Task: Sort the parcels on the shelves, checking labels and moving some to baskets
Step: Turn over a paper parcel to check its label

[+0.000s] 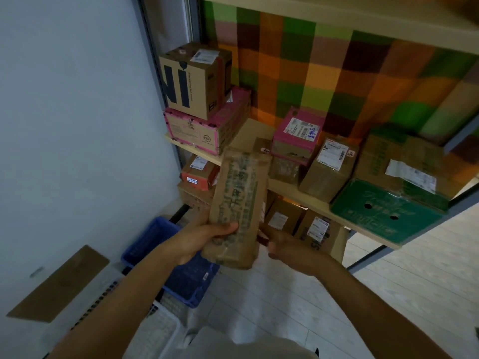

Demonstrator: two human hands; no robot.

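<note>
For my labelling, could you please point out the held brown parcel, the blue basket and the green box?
brown parcel (237,203): head view, printed front face.
blue basket (145,242): head view, left wall.
green box (375,225): head view, front face.

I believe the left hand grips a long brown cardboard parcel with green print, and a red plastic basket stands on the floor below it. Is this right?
Not quite. The head view shows the left hand gripping the long brown cardboard parcel with green print, but the plastic basket on the floor below is blue, not red.
</note>
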